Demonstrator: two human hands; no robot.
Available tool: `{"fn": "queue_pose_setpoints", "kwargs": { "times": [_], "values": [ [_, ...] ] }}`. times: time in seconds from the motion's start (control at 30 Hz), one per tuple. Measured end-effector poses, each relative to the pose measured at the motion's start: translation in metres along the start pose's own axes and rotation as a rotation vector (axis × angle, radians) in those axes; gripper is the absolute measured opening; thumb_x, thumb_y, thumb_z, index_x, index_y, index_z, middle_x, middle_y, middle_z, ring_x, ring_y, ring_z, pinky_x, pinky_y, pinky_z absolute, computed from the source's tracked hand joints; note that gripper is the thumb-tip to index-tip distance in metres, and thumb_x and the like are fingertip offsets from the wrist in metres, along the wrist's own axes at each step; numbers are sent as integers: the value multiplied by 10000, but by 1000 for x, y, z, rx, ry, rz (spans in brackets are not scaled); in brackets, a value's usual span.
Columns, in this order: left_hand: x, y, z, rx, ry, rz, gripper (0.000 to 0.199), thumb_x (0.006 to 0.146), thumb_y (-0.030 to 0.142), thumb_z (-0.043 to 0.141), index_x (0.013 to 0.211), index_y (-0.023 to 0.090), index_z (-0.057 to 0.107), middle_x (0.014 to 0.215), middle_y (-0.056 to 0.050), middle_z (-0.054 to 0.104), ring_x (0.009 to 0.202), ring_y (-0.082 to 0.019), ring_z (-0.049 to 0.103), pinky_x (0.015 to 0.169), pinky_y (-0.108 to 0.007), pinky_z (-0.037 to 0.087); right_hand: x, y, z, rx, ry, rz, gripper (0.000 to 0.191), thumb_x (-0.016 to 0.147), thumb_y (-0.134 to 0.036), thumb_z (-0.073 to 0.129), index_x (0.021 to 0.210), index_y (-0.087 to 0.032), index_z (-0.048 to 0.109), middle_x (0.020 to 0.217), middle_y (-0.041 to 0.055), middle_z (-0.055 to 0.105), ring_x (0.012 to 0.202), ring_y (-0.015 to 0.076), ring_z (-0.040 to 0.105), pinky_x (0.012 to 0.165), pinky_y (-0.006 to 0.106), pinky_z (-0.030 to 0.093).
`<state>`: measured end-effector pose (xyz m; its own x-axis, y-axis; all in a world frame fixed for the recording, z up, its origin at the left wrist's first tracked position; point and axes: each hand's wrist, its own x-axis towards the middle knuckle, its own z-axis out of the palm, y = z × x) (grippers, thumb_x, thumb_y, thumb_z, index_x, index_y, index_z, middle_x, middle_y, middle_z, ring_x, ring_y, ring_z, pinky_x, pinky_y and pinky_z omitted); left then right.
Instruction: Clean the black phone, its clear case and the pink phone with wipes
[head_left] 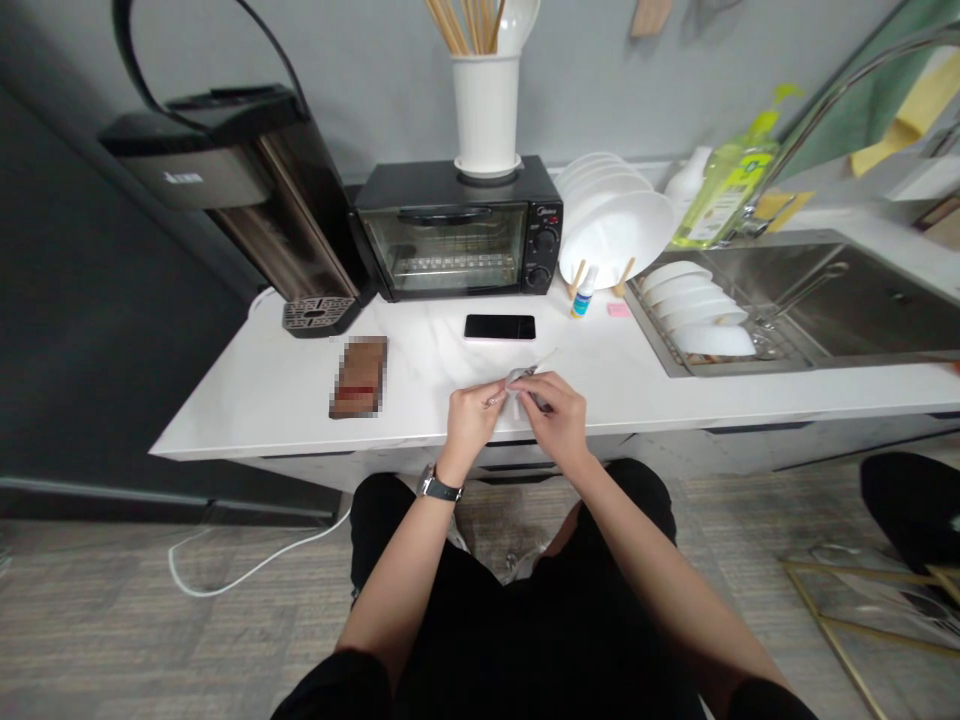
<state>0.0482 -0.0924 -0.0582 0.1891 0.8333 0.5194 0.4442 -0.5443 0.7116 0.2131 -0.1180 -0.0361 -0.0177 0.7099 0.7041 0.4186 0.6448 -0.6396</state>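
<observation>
My left hand (pixel 474 413) and my right hand (pixel 556 411) meet over the front of the white counter (pixel 420 370). Between their fingertips is a small greyish, crumpled cloth or glasses-like item (pixel 517 378), too small to make out. Both hands are closed on it, with the fingers pinched. Just behind them lies a black phone (pixel 500 327), flat on the counter. To the left rests a blurred brown item (pixel 361 378). A small spray bottle (pixel 583 296) stands at the right, with a pink piece (pixel 619 310) beside it.
At the back stand a water dispenser (pixel 300 220), a black toaster oven (pixel 457 235) with a white utensil holder (pixel 486 110) on top, and a rack of white plates (pixel 615 225). On the right, a sink (pixel 840 300) holds bowls, with soap bottles (pixel 724 190) behind it.
</observation>
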Motion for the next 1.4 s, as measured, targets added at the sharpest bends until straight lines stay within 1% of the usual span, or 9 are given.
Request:
{"fn": "queue_pose_setpoints", "kwargs": {
  "times": [0.2, 0.4, 0.6, 0.73, 0.83, 0.97, 1.23, 1.33, 1.4],
  "values": [
    [0, -1, -3, -33, -17, 40, 413, 895, 23, 566, 1171, 197, 818, 1187, -54, 816, 1057, -227, 805, 952, -341, 647, -11, -14, 16, 67, -66, -78, 270, 1034, -182, 594, 1109, -316, 817, 1024, 46, 810, 964, 219, 741, 886, 425, 626],
    [1, -2, -1, 90, -4, 14, 262, 904, 64, 616, 742, 175, 790, 743, -20, 809, 680, -180, 768, 701, -232, 618, -6, -2, 1, 30, -69, -68, 244, 1028, -194, 604, 1076, -301, 818, 1014, 58, 809, 951, 223, 740, 867, 417, 622],
    [-2, -3, 2, -46, -24, 57, 288, 991, 156, 641, 1201, 246, 817, 1186, -23, 814, 1041, -225, 811, 945, -349, 670, 10, 28, -26, -85, 36, 73, 180, 1001, -260, 635, 1002, -250, 815, 955, 63, 795, 868, 214, 728, 757, 355, 600],
    [-3, -6, 3, -51, -25, 66, 340, 981, 107, 640, 1230, 267, 807, 1219, -7, 794, 1072, -223, 803, 980, -380, 674, 23, 54, -40, -149, 147, 160, 159, 972, -291, 667, 965, -229, 813, 907, 52, 785, 740, 184, 685, 659, 311, 542],
    [-3, -7, 4, -50, -13, 60, 349, 976, 97, 648, 1239, 264, 804, 1220, -9, 793, 1071, -222, 802, 978, -374, 676, 28, 61, -42, -146, 149, 145, 149, 965, -270, 673, 974, -228, 816, 913, 50, 783, 751, 185, 691, 695, 318, 544],
    [-3, -4, 4, -64, -7, 53, 334, 984, 104, 642, 1236, 248, 807, 1229, -21, 791, 1085, -222, 800, 998, -361, 662, 22, 45, -31, -140, 145, 138, 147, 972, -252, 670, 977, -235, 816, 914, 53, 787, 826, 209, 724, 756, 342, 571],
    [-1, 0, -4, -17, -6, 15, 302, 948, 72, 614, 1110, 189, 841, 1073, -53, 838, 967, -239, 822, 897, -333, 665, -7, -22, 16, 62, -27, -7, 234, 1021, -187, 619, 1049, -297, 823, 986, 46, 808, 942, 221, 742, 861, 387, 606],
    [0, -1, -6, -45, -27, 32, 373, 918, 47, 604, 1187, 191, 818, 1165, -54, 821, 1034, -232, 810, 920, -330, 656, -9, -25, 21, 78, -34, -42, 253, 1026, -176, 614, 1079, -306, 824, 1004, 41, 813, 955, 217, 743, 878, 395, 610],
    [0, -1, -6, -46, -8, 18, 371, 902, 12, 572, 1088, 188, 840, 1112, -46, 834, 970, -216, 816, 874, -303, 655, -9, -20, 18, 80, -47, -57, 249, 1025, -176, 620, 1092, -304, 822, 1013, 44, 813, 958, 214, 743, 884, 396, 611]
  ]
}}
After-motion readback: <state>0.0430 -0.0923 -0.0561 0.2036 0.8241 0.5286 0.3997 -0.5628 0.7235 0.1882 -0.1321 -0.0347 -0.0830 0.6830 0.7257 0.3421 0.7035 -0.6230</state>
